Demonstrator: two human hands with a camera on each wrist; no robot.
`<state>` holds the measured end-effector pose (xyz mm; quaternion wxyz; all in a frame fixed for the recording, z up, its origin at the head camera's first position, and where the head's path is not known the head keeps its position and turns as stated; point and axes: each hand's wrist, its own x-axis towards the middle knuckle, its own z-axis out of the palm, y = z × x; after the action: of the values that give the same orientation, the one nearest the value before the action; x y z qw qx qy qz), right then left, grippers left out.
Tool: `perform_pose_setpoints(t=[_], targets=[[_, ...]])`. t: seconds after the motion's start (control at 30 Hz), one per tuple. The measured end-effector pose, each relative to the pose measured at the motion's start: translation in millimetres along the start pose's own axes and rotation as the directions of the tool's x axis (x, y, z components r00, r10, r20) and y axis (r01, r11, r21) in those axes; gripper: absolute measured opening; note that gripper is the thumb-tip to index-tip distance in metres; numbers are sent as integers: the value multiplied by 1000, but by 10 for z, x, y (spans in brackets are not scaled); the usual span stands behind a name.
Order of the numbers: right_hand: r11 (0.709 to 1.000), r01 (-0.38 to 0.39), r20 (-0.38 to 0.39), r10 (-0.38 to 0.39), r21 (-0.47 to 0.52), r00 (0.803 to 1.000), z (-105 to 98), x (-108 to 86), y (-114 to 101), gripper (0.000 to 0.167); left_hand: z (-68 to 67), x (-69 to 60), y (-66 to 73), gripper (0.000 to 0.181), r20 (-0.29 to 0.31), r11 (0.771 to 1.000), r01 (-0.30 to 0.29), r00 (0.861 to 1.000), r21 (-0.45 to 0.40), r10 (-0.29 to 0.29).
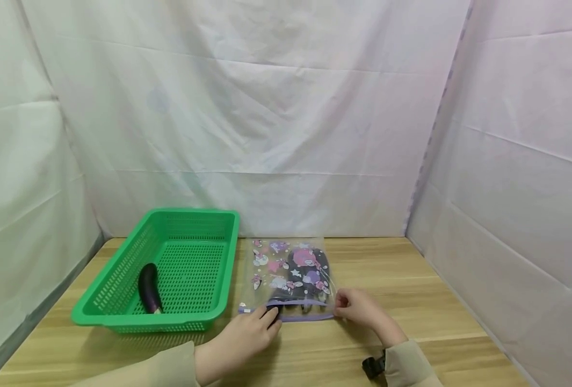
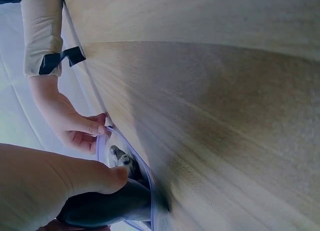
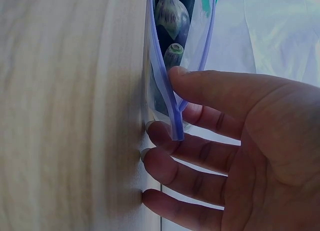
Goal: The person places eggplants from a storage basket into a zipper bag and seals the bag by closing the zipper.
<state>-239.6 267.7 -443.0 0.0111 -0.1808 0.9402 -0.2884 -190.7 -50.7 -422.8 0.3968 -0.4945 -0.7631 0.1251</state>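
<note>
A clear zip bag (image 1: 266,274) with pink and purple cartoon prints lies flat on the table, its purple-edged mouth toward me and parted. Dark eggplants (image 3: 172,21) sit inside, stem ends near the opening. My left hand (image 1: 247,334) grips another eggplant (image 2: 112,203) at the mouth, one end of it inside the bag; the fingers partly hide it in the head view. At the mouth's right corner, my right hand (image 1: 360,310) pinches the purple zip edge (image 3: 176,118) between thumb and fingers. The zip slider (image 1: 244,310) is at the left corner.
Left of the bag stands a green perforated basket (image 1: 232,263) with one eggplant (image 1: 149,287) in it. Wooden tabletop (image 1: 440,317) extends to the right. White cloth walls (image 1: 286,134) enclose the back and sides. A black device (image 1: 374,367) is by the right wrist.
</note>
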Motion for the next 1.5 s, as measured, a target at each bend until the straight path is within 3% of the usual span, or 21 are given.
perform_pose_setpoints(t=[0.37,0.6,0.8,1.0,1.5], targets=[[1000,-9,1,9,0,1000,-13,10,4,19,-2,20,-6,22,13,1000,10,1000,2,-10],[1000,-15,-3,15,8,1000,-29,15,-8,19,4,60,-29,32,57,999,31,998,-18,-30],[1000,-26,-8,26,-12,1000,-20,14,-2,19,7,81,-39,27,70,999,45,997,-28,-43],[999,-41,-10,41,3,999,-17,9,-9,19,33,109,-49,25,123,997,67,990,-27,-63],[1000,-5,-12,4,-15,1000,2,0,-12,18,76,97,-25,37,185,994,89,980,-64,-76]])
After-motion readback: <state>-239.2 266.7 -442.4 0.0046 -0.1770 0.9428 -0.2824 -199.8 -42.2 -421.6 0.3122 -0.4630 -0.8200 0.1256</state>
